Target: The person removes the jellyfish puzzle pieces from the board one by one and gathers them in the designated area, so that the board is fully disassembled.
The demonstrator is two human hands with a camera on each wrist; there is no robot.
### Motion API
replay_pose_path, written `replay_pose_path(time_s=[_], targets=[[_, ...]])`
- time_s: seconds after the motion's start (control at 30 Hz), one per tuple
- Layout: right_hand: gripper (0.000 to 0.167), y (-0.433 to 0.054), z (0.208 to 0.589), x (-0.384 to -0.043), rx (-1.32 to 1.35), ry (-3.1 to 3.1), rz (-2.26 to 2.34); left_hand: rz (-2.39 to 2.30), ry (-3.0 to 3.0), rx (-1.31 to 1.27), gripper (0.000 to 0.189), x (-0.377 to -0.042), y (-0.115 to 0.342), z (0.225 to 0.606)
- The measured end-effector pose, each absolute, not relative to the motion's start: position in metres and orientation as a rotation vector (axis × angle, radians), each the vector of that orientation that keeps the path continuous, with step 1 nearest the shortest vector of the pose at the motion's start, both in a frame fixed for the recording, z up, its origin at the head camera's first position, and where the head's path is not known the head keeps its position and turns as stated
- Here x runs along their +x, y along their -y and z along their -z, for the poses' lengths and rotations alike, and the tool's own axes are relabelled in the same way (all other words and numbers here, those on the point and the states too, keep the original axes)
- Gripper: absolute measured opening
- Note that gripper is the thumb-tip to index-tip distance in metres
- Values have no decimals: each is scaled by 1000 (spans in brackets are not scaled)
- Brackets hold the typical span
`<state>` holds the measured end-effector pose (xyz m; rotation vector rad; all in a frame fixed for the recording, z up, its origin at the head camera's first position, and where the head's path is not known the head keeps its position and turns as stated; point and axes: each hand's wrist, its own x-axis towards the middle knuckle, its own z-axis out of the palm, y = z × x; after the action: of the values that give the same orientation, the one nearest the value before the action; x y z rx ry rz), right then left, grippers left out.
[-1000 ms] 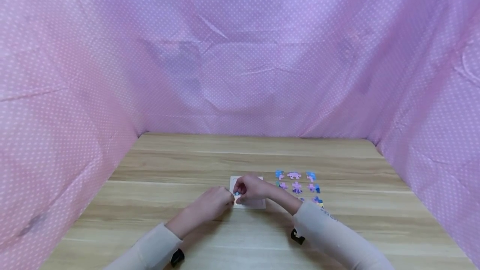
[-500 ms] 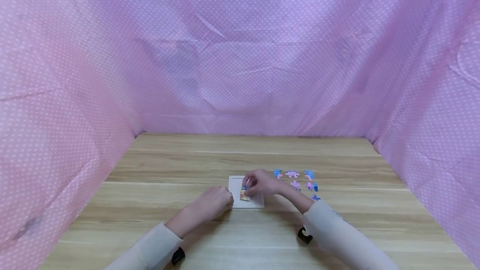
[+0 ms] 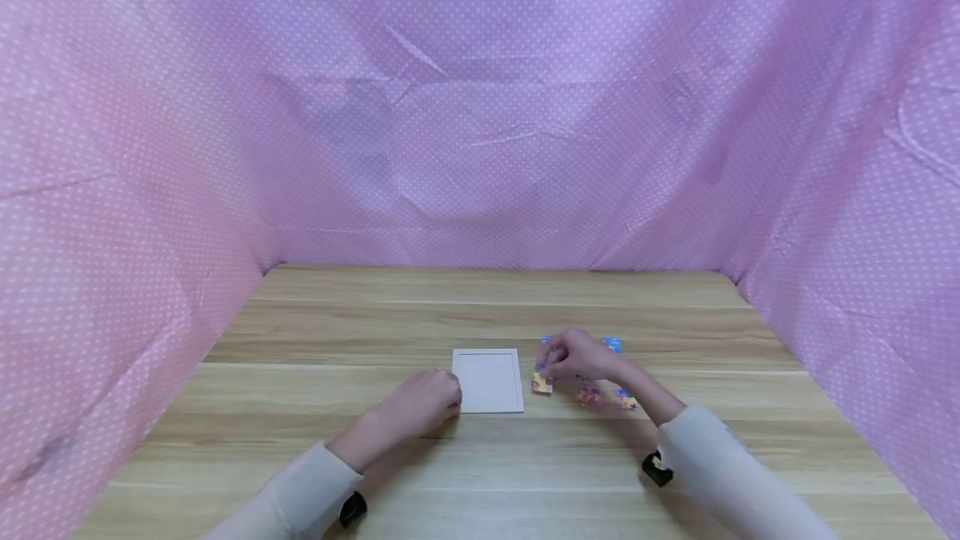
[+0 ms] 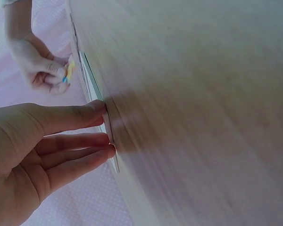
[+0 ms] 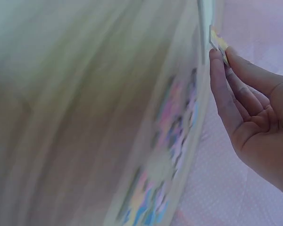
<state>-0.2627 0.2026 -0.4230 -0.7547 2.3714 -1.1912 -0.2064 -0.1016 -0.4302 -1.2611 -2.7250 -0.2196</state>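
My right hand (image 3: 577, 355) pinches a jigsaw puzzle piece (image 3: 542, 383) between thumb and fingers, held to the right of the white puzzle tray (image 3: 487, 382). The piece is mostly yellow; the right wrist view shows its thin edge (image 5: 219, 43) at the fingertips. My left hand (image 3: 426, 400) stays at the tray's left edge. In the left wrist view, its thumb and fingertips touch the tray rim (image 4: 115, 165), thumb set apart from the fingers (image 4: 75, 157). Nothing lies inside the tray. My right hand partly hides the other puzzle pieces (image 3: 591, 397).
The loose pieces, blue, pink and purple, lie to the right of the tray, blurred in the right wrist view (image 5: 172, 117). A wood-grain table (image 3: 337, 315) carries everything. Pink dotted cloth (image 3: 480, 148) hangs at the back and both sides.
My right hand lifts the puzzle piece out of the tray's left part and carries it right, past the tray's right edge. My left hand stays at the tray's left edge.
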Motion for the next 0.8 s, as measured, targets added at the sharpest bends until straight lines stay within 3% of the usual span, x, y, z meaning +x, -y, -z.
replay_pose_path(time_s=[0.8], targets=[[8,-209,431,-250,-853,-2626,1001,456,2776,-1306,23,-208,113,431]])
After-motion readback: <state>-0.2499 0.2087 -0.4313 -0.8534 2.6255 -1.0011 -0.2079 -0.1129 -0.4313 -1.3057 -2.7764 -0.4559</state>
